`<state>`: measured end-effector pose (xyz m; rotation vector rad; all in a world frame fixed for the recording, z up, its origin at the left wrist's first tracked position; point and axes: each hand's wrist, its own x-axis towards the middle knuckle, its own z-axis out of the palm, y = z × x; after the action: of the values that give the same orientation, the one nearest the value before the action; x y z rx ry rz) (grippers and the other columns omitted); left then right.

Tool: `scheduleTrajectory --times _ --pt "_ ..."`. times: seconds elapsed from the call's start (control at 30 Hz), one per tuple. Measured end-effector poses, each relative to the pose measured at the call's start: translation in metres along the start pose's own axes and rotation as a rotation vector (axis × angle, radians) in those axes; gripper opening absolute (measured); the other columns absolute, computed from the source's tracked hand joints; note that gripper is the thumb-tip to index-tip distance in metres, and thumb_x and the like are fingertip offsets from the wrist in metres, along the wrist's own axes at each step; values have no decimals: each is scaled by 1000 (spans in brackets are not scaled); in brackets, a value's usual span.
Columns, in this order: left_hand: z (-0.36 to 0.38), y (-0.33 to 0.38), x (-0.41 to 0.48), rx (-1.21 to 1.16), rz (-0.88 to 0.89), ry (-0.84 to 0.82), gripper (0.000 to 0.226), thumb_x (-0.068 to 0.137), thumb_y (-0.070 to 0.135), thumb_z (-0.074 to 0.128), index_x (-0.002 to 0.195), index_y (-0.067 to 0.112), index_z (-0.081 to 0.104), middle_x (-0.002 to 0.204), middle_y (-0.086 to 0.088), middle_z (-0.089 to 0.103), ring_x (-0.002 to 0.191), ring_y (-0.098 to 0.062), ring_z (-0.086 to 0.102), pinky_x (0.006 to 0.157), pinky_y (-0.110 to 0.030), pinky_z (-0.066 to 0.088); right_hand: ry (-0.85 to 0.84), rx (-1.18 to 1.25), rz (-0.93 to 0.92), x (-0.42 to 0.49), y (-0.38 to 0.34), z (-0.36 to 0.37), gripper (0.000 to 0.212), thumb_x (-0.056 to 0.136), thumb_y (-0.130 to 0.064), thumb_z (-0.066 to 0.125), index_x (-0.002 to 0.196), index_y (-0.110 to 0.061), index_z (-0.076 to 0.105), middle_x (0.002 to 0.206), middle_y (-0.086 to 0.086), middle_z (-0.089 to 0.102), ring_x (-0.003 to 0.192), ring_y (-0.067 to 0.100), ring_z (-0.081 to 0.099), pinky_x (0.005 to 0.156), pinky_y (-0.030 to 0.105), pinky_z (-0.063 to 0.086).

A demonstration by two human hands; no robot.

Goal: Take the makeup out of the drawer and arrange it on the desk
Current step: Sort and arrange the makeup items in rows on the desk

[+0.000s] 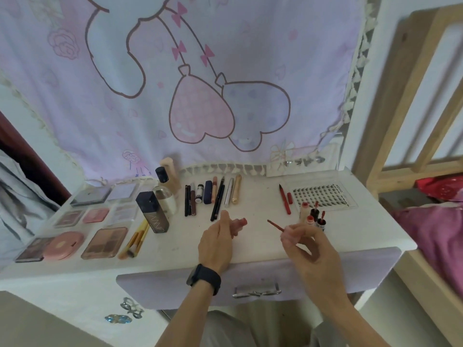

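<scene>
My left hand (216, 240) holds a small pink lip gloss tube (239, 223) above the white desk (250, 236). My right hand (304, 242) pinches a thin red applicator wand (275, 226), its tip pointing left toward the tube. Palettes and compacts (105, 242) lie in rows at the desk's left. A row of pencils and lipsticks (213, 196) sits at the back centre. Small lip tint bottles (313, 217) stand just beyond my right hand. The lilac drawer front (250, 279) is below my wrists.
A dark square bottle (152, 212) and a clear round bottle (166, 196) stand left of centre, with brushes (136, 240) beside them. A lash tray (322, 195) and a red pen (285, 199) lie at the back right. A wooden bed frame (413, 121) stands on the right.
</scene>
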<state>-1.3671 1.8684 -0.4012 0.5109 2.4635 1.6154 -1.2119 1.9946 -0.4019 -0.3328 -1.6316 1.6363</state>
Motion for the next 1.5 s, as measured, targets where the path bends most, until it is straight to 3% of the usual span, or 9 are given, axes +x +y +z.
scheduleTrajectory --times 0.1,0.2,0.37,0.57,0.73,0.87,0.93,1.1,1.5 --pt "-7 4 2 -224 -50 -76 39 96 63 38 93 48 74 98 22 71 95 -2 64 91 -27 46 66 111 83 -3 -13 -16 16 81 -22 79 90 -30 68 103 -1 76 98 19 75 83 17 56" --pt "-11 11 2 -185 -4 -116 34 94 63 50 99 32 64 85 22 61 77 -3 54 74 -28 42 90 125 123 -3 -20 -38 26 91 -15 74 113 -28 67 111 -3 75 101 19 75 86 19 56" --pt "20 29 -25 -125 166 -115 29 89 62 57 101 38 67 104 14 62 88 2 58 74 -14 45 115 68 172 0 -21 -77 29 90 -25 73 119 -22 71 116 -5 75 108 16 72 94 21 54" --pt "71 42 -52 -121 201 -187 18 86 48 71 102 40 67 98 17 67 87 -2 60 71 -13 47 123 -168 119 11 -14 -106 17 87 -40 74 103 -43 74 106 -14 76 99 2 69 82 8 50" --pt "94 43 -57 104 222 -199 21 84 61 63 100 47 63 95 35 66 96 3 55 80 -26 47 69 -313 124 20 0 -121 15 89 -33 76 102 -40 72 104 -17 75 99 2 70 86 20 55" --pt "102 44 -56 246 249 -158 35 84 68 56 104 41 67 97 26 68 100 -7 54 87 -39 47 -21 -589 85 30 4 -119 10 91 -53 68 100 -52 64 104 -38 66 105 -10 60 84 12 43" --pt "105 43 -55 315 279 -138 37 84 68 57 105 40 69 102 21 68 102 -9 53 89 -39 47 -85 -682 49 37 6 -116 10 92 -51 68 99 -54 62 104 -43 63 109 -4 59 91 20 45" --pt "109 40 -51 321 293 -106 38 81 69 59 103 41 70 102 15 56 102 -10 47 89 -37 45 -153 -799 11 46 14 -113 14 91 -47 70 101 -55 64 99 -40 63 112 2 51 105 44 40" --pt "111 31 -44 463 352 -135 37 85 63 58 111 39 69 104 15 46 105 -12 42 89 -33 42 -93 -896 -50 45 24 -112 19 92 -48 69 109 -40 72 106 -26 63 111 9 54 101 40 38"
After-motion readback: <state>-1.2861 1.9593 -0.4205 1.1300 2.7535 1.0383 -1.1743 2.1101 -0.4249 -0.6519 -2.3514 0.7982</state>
